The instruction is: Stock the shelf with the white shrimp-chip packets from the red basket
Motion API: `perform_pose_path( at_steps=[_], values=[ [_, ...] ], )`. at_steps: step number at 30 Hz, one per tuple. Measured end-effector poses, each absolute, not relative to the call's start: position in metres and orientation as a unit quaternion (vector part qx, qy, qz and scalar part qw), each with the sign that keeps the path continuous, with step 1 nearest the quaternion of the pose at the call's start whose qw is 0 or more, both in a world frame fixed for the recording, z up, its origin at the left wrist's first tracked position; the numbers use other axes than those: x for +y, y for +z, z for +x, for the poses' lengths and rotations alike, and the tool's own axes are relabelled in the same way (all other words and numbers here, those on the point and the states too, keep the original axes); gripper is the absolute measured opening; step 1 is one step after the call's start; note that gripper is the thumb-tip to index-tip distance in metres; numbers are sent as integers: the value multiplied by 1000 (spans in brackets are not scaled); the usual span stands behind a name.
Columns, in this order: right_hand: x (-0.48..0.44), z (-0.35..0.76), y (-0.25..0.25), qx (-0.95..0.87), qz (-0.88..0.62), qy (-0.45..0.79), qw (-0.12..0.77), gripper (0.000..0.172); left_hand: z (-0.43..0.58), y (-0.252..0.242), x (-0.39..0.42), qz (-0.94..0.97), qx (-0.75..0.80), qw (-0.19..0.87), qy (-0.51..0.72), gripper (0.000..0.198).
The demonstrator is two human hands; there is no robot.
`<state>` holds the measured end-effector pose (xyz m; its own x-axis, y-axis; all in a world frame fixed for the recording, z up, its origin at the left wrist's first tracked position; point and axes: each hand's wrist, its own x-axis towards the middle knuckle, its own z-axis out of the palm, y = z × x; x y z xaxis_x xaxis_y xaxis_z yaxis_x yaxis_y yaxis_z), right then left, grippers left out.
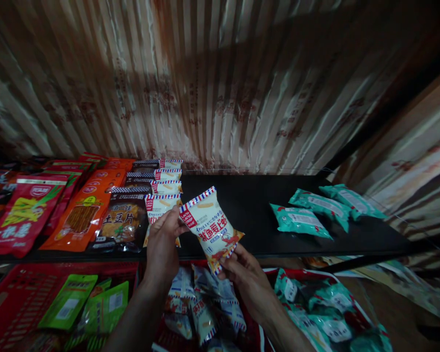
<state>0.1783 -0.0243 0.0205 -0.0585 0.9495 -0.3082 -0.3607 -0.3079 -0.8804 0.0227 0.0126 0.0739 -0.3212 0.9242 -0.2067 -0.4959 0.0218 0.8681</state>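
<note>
Head cam: white snack bag [211, 227] w/ striped ends, tilted, held up at front edge of blk shelf [247, 203], above red baskets [22, 281]
L hand [164, 244]: thumb + fingers pinching bag's upper-L corner
R hand [245, 274]: pinching its lower end
Shelf: row of matching bags [165, 201] beside potato-chip pkts [122, 220], L; 3 teal pkts [320, 205], R
Baskets: green pouches [70, 303] L, heaped teal packs [332, 313] R

Your snack bag [213, 226]: glossy plastic film. Shelf [245, 210]: smooth, matt. Red basket [11, 288]: hard plastic. Curtain [220, 88]: rippled, slight sheen.

packets [163, 203] on seemingly black shelf [254, 215]
</note>
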Motion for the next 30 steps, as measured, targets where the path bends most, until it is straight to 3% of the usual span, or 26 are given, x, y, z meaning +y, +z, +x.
perform_pose_path(
  at_steps=[8,15,30],
  values=[
    [-24,179,20,-310,-480,650,501,36,23,80,10,211,463,537,673,23],
    [-23,179,15,-311,-479,649,502,34,24,74,10,275,447,537,660,14],
    [-21,179,15,-315,-483,644,503,32,29,72,9,281,473,516,657,21]
  ],
)
